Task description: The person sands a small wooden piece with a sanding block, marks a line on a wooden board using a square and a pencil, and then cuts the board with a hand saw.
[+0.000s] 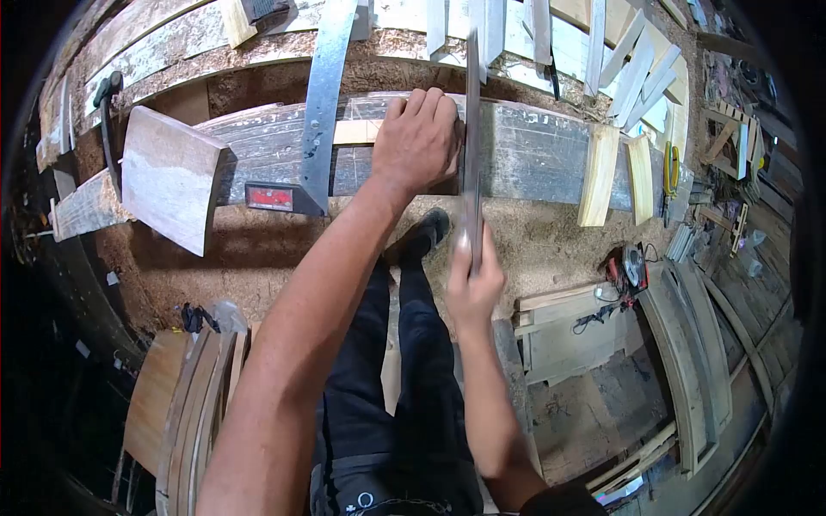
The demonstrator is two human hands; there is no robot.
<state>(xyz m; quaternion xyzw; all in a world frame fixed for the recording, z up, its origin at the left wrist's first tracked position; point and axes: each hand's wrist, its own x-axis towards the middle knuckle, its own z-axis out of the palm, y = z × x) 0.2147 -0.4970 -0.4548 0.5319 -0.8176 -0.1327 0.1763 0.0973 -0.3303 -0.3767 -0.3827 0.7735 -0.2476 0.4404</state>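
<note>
My left hand (417, 142) presses down with curled fingers on a light wood strip (355, 132) that lies on the grey plank bench (533, 155). My right hand (475, 273) is wrapped round the lower end of a long thin saw-like tool (472, 146), seen edge-on and blurred, which stands close beside my left knuckles. Left of my left hand, a wide metal blade (325, 103) with a dark and red handle block (270, 197) lies across the bench.
A square board (172, 176) leans at the bench's left. Two pale wood pieces (600, 176) and yellow-handled pliers (670, 168) lie at the right. Cut strips (635, 73) cover the far table. A power tool (634, 267) and curved planks (684, 361) sit lower right; boards (159, 396) stand lower left.
</note>
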